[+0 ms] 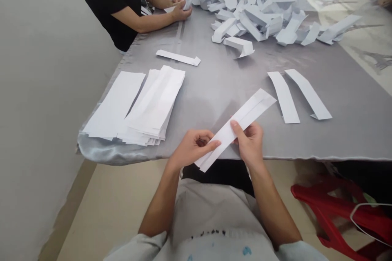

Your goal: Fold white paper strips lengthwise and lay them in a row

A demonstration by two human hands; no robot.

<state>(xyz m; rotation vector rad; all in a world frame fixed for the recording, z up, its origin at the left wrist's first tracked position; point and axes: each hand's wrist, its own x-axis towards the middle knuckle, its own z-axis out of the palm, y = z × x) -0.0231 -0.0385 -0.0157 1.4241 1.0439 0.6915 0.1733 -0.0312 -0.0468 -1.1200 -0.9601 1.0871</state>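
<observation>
Left hand: The left hand (191,149) is curled nearly closed. The low end of a long white paper strip (254,108) is gripped by it.

Right hand: The right hand (249,144) is half closed. The middle of the strip is pinched by it, and a thumb (235,125) is laid on top.

Strip place: The strip is held up between the two hands, over the near edge of the table.

Long side: The long side of the strip is slanted. It goes from low on the left hand's side to far on the right hand's side.

Nearer hand: The low end is nearer to the left hand. The far end is left sticking out past the right hand, and no hand is on it.

Things: Two thin flat white paper strips (294,96) are laid just past the right hand. A wide stack of flat white paper sheets (153,102) is placed to the left of the left hand, on a shiny grey cloth table cover (220,77).

Rest: A big heap of folded white paper pieces (254,20) is seen far ahead of both hands. A person in a black shirt (113,8) is seen far ahead of the left hand. A red plastic stool (330,208) is seen below and to the right of the right hand.
</observation>
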